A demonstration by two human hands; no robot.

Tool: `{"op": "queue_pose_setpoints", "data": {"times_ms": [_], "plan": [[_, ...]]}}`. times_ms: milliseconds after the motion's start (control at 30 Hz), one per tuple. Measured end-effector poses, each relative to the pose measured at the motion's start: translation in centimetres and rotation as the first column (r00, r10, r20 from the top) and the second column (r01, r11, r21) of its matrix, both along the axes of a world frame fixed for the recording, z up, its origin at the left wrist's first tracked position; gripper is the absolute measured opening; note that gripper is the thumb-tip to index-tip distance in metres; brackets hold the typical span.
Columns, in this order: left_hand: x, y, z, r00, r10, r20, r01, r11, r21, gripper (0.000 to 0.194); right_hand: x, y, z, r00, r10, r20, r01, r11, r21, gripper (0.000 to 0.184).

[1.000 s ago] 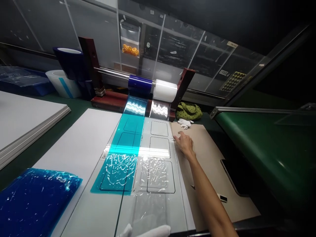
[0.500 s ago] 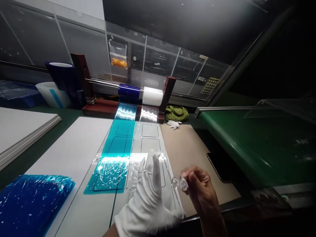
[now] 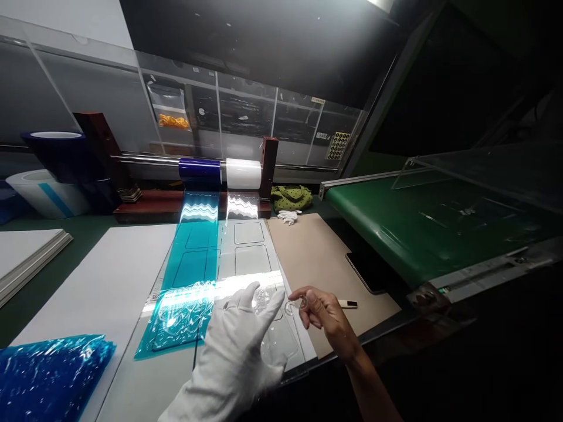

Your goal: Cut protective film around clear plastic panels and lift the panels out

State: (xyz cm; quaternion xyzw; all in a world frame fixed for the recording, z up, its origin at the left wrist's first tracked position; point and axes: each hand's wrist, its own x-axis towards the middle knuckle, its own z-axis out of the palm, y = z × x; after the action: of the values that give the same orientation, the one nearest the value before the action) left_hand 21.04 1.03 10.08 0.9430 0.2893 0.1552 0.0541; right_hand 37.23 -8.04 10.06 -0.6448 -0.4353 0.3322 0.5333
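Take the teal film (image 3: 193, 252) as the reference for all positions. Far to its left, on the green bench (image 3: 90, 230), you have a stack of white boards (image 3: 26, 252) and, behind it, large upright rolls (image 3: 30, 190). Nearer to you, also left of the teal film, is a pile of blue film (image 3: 48, 381). A white sheet (image 3: 88, 281) extends between these items and the teal film.

The teal film runs down from the blue roll (image 3: 200, 174) at its far end and lies over an outlined panel (image 3: 132, 381), with its near portion wrinkled. Your gloved left hand (image 3: 241, 337) is just right of the film's near end, fingers spread apart and gripping nothing; you cannot tell whether it touches the panel. To the right of the blue roll, a white roll (image 3: 243, 174) feeds clear film (image 3: 243, 205).

Further right of the teal film, your bare right hand (image 3: 323, 313) has its fingers closed on a small clear curled piece (image 3: 289, 308), above the boundary between panel and brown board (image 3: 303, 252). Farthest right of the teal film is a green belt (image 3: 396, 228).
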Motion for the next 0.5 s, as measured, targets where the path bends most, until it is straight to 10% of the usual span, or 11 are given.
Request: {"op": "queue_pose_setpoints", "data": {"times_ms": [133,333,400,500], "plan": [[0.2,-0.2,1.1,0.998,-0.009,-0.054,0.012,0.999,0.041,0.08,-0.6,0.3,0.3,0.952,-0.014,0.306,0.016,1.0,-0.004,0.038],[2.1,-1.0,2.6,0.948,0.099,-0.301,-0.04,0.979,0.198,0.052,-2.5,0.1,0.7,0.521,-0.02,0.854,0.013,1.0,0.016,0.034],[2.1,-0.9,2.7,0.956,0.08,-0.281,-0.023,0.979,0.201,0.056,-2.6,-0.1,0.8,0.55,-0.066,0.833,0.038,0.998,0.054,0.033],[1.2,-0.4,1.3,0.998,-0.032,-0.045,0.038,0.991,0.13,0.071,-1.8,-0.2,0.4,0.862,-0.125,0.491,0.104,0.992,0.071,0.033]]}}
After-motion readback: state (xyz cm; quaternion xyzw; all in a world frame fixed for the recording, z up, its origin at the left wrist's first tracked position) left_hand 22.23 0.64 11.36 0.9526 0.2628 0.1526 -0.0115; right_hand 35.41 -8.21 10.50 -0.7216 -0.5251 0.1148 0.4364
